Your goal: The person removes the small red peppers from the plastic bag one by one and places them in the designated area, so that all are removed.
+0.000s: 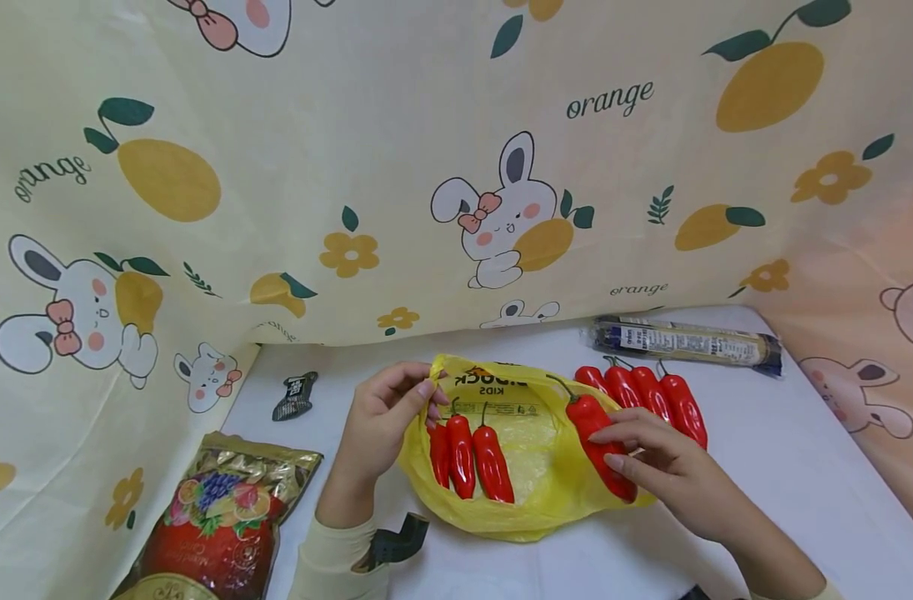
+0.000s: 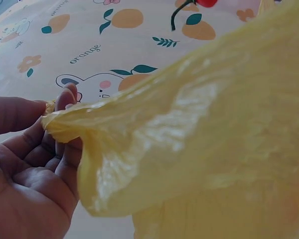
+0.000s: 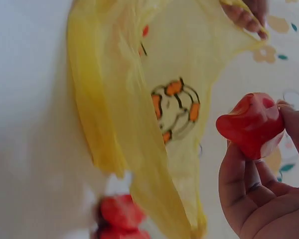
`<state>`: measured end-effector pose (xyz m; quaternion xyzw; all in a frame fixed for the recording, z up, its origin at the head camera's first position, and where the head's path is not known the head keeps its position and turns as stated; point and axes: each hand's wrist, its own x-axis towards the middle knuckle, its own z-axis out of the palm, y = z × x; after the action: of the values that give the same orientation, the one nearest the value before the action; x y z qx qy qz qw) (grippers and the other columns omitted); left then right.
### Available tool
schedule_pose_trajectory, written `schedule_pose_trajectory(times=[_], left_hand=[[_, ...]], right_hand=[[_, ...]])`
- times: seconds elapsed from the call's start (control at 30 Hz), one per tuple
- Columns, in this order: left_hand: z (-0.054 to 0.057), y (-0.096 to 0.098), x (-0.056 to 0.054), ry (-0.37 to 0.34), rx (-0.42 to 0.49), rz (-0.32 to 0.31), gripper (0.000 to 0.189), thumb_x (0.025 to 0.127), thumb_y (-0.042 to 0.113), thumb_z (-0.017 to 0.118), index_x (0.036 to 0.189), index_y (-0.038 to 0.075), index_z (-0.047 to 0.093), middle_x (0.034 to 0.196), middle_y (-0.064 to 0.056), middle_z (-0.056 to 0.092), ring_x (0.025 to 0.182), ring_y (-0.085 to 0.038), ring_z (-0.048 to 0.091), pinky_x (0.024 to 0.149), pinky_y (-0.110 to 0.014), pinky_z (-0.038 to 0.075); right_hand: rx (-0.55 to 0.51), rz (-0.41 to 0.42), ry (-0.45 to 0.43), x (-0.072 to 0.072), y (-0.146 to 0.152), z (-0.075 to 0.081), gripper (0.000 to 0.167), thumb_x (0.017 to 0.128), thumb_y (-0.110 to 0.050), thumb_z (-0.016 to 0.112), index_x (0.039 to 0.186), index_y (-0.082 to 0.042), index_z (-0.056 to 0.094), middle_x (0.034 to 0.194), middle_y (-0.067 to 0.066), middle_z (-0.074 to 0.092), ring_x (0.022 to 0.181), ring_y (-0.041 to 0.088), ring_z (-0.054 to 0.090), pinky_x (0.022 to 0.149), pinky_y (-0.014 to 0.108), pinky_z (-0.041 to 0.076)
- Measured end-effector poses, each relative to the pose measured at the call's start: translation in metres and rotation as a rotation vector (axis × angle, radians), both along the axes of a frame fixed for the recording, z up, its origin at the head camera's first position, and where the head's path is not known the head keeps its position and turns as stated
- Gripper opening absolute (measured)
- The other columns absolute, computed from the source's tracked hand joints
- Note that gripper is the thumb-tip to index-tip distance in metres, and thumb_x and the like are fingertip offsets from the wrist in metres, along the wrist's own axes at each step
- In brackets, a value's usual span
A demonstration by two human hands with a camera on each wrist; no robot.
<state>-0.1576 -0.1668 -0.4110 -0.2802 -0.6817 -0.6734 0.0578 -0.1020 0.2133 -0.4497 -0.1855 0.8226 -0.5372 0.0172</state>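
Observation:
My left hand (image 1: 373,425) pinches the rim of a yellow plastic bag (image 1: 494,521) at its left side; the left wrist view shows the gathered film between thumb and fingers. Three red chili peppers (image 1: 462,458) lie inside the bag's wide mouth. With thumb and fingers, my right hand (image 1: 669,458) grips another red chili pepper (image 1: 594,442) over the right part of the opening, its green stem toward the back. From the right wrist view, this pepper (image 3: 254,127) is seen end-on beside the bag. Several more chili peppers (image 1: 684,404) lie on the table behind the right hand.
A long, dark-ended clear packet (image 1: 689,343) lies at the back right of the white table (image 1: 786,450). Left of the bag are a small black wrapped piece (image 1: 295,396) and a large red and gold packet (image 1: 216,517). A printed cloth (image 1: 396,167) hangs behind.

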Motion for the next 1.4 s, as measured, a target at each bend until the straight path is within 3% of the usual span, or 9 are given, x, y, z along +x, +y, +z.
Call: schedule_pose_trajectory(times=[0.27,0.47,0.53,0.6,0.7,0.77,0.9,1.13,1.4], left_hand=[[0.002,0.001,0.001,-0.012,0.001,0.003,0.018,0.108,-0.006,0.058,0.121,-0.015,0.065,0.097,-0.025,0.069,0.081,-0.023,0.067,0.074,-0.029,0.063],[0.001,0.001,0.001,-0.023,0.0,0.01,0.017,0.108,-0.005,0.058,0.121,-0.012,0.067,0.097,-0.024,0.069,0.081,-0.022,0.066,0.073,-0.029,0.063],[0.001,0.001,0.001,-0.022,0.001,0.009,0.017,0.108,-0.005,0.058,0.121,-0.011,0.067,0.097,-0.024,0.069,0.081,-0.022,0.066,0.073,-0.029,0.063],[0.001,0.0,0.001,-0.021,0.003,0.009,0.018,0.108,-0.005,0.057,0.121,-0.012,0.067,0.097,-0.024,0.069,0.081,-0.023,0.066,0.073,-0.029,0.063],[0.001,0.0,0.001,-0.019,0.003,0.013,0.018,0.107,-0.005,0.058,0.121,-0.014,0.066,0.097,-0.024,0.069,0.081,-0.023,0.066,0.073,-0.028,0.063],[0.001,0.0,0.001,-0.017,0.003,0.013,0.018,0.107,-0.006,0.057,0.121,-0.014,0.065,0.097,-0.024,0.069,0.081,-0.023,0.066,0.073,-0.028,0.063],[0.001,0.0,0.001,-0.015,0.009,0.005,0.017,0.107,-0.006,0.057,0.121,-0.013,0.066,0.097,-0.025,0.068,0.081,-0.022,0.066,0.073,-0.028,0.063],[0.001,0.0,0.001,-0.005,0.014,0.001,0.017,0.107,-0.006,0.057,0.12,-0.012,0.066,0.096,-0.025,0.068,0.081,-0.022,0.066,0.073,-0.028,0.063],[0.001,0.0,0.001,-0.002,0.012,0.0,0.017,0.107,-0.007,0.056,0.12,-0.012,0.066,0.096,-0.025,0.068,0.081,-0.022,0.065,0.073,-0.028,0.063]], right_hand=[[0.066,-0.126,0.051,-0.003,0.034,0.001,0.032,0.103,0.001,0.072,0.132,-0.014,0.076,0.139,0.001,0.059,0.123,0.007,0.053,0.081,0.028,0.063],[0.116,-0.271,-0.006,-0.01,0.059,-0.009,0.031,0.107,-0.01,0.072,0.138,-0.01,0.073,0.137,-0.008,0.059,0.119,0.006,0.052,0.079,0.026,0.062],[0.145,-0.315,-0.022,-0.012,0.067,-0.013,0.033,0.108,-0.013,0.071,0.14,-0.009,0.071,0.14,-0.003,0.06,0.121,0.013,0.054,0.077,0.023,0.061],[0.171,-0.352,-0.035,-0.014,0.075,-0.016,0.034,0.109,-0.014,0.07,0.142,-0.009,0.069,0.144,0.007,0.059,0.125,0.029,0.058,0.076,0.021,0.059],[0.189,-0.391,-0.065,-0.016,0.085,-0.019,0.037,0.11,-0.016,0.067,0.146,-0.008,0.065,0.152,0.026,0.052,0.129,0.056,0.053,0.074,0.02,0.058],[0.179,-0.418,-0.103,-0.018,0.091,-0.021,0.04,0.112,-0.019,0.065,0.149,-0.007,0.061,0.156,0.032,0.046,0.128,0.065,0.048,0.071,0.021,0.058],[0.174,-0.47,-0.138,-0.023,0.101,-0.024,0.044,0.113,-0.024,0.063,0.153,-0.008,0.056,0.158,0.035,0.041,0.127,0.062,0.048,0.069,0.024,0.06],[0.191,-0.502,-0.113,-0.033,0.116,-0.034,0.05,0.112,-0.024,0.065,0.156,-0.006,0.05,0.151,0.034,0.044,0.116,0.044,0.054,0.066,0.029,0.063],[0.207,-0.501,-0.185,-0.042,0.131,-0.04,0.054,0.113,-0.025,0.063,0.157,-0.001,0.045,0.152,0.039,0.039,0.121,0.059,0.049,0.064,0.032,0.063]])
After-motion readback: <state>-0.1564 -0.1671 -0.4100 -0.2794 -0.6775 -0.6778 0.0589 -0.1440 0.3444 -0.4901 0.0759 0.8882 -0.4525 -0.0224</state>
